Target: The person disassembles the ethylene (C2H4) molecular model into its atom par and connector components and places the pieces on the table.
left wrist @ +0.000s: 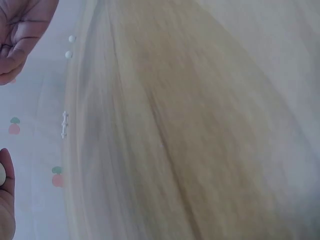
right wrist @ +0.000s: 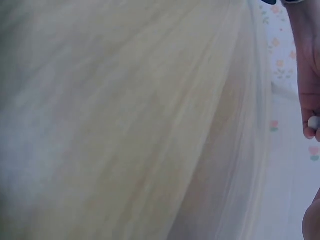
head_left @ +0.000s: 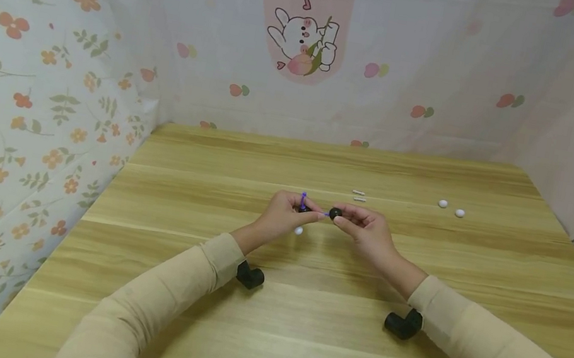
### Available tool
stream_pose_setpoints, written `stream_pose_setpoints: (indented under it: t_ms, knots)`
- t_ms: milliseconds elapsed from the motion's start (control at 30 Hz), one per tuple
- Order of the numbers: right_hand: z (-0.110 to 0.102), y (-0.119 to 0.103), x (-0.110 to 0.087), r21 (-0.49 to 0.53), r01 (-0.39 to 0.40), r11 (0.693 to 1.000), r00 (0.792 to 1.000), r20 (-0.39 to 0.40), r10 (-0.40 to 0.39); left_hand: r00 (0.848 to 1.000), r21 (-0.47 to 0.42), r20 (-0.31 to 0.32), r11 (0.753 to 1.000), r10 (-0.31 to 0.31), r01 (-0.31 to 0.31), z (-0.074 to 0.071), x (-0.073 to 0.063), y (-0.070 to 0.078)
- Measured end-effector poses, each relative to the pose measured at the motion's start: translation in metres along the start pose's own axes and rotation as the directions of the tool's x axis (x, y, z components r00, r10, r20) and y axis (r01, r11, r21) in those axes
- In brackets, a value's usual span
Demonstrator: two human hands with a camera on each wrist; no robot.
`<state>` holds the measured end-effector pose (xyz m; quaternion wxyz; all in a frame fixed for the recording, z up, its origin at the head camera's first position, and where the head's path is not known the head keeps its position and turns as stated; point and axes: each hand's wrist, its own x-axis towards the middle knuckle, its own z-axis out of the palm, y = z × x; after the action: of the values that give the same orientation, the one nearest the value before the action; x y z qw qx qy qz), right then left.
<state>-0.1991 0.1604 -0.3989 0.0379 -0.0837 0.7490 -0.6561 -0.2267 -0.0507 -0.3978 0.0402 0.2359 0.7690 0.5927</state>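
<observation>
Above the middle of the table both hands hold parts of a small ball-and-stick model. My left hand [head_left: 284,212] grips a black ball [head_left: 304,209], mostly covered by the fingers, with a purple stick [head_left: 303,198] rising from it. A white ball [head_left: 298,230] shows just below that hand; in the right wrist view the white ball [right wrist: 314,122] appears at its fingers. My right hand [head_left: 370,232] pinches another black ball [head_left: 335,214] between thumb and fingers. A short purple piece [head_left: 326,215] spans the gap between the left fingertips and this ball.
Two small white connector pegs [head_left: 359,195] lie on the wooden table [head_left: 292,346] beyond the hands. Two loose white balls [head_left: 442,204] sit farther right. Black wrist devices [head_left: 250,276] hang under both sleeves. A printed cloth [head_left: 390,114] borders the table's back edge.
</observation>
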Motion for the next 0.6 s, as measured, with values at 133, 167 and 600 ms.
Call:
stream_pose_setpoints:
  t_ms: [133,167,600]
  knots:
    - [-0.0020,-0.0002,-0.0015,0.012,0.010,1.000,1.000,0.006,-0.010,1.000,-0.018,0.008,1.000,-0.002,0.002,0.0020,0.0002,0.0009]
    - [-0.0025,0.0000,-0.0018,0.016,0.012,1.000,1.000,0.009,-0.013,1.000,-0.017,0.009,1.000,-0.002,0.002,0.0024,0.0004,0.0010]
    - [-0.0055,-0.0004,-0.0051,0.050,0.022,0.999,1.000,0.000,-0.022,0.999,-0.026,0.023,0.999,-0.035,0.036,0.0046,0.0019,0.0037]
